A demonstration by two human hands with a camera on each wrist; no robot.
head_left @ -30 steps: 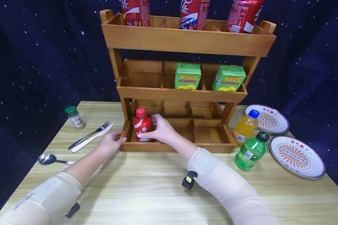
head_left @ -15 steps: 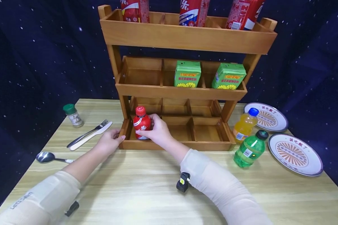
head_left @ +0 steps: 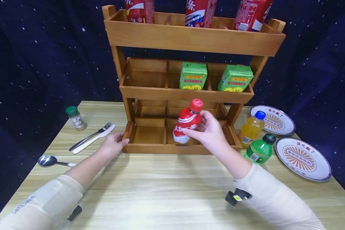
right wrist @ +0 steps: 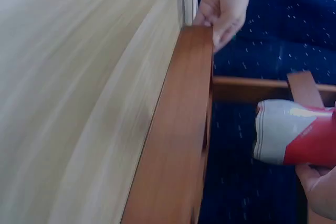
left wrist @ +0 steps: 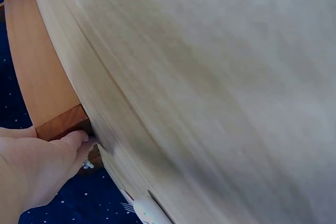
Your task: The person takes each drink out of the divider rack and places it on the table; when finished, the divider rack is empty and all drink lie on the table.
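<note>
My right hand [head_left: 211, 127] grips a small red bottle [head_left: 187, 123] with a red cap and a white base. The bottle leans with its cap to the right, in front of the lowest tier's middle compartment. In the right wrist view, its white base [right wrist: 273, 132] points left, over the rack. My left hand [head_left: 113, 145] holds the lower front left corner of the wooden rack [head_left: 149, 149]. The left wrist view shows the thumb and fingers of that hand [left wrist: 47, 163] on either side of the corner. The lowest tier's front left compartment [head_left: 148, 132] holds nothing.
Green drink cartons [head_left: 193, 76] stand in the middle tier, red cans [head_left: 199, 14] on top. To the right are an orange drink bottle [head_left: 251, 127], a green bottle [head_left: 260, 150] and plates [head_left: 303, 159]. A shaker [head_left: 76, 118], fork [head_left: 90, 136], knife [head_left: 93, 140] and spoon [head_left: 49, 161] lie left.
My right hand has lifted the red bottle out of the lowest left compartment and carried it right, tilting it. My left hand has stayed at the rack's corner.
</note>
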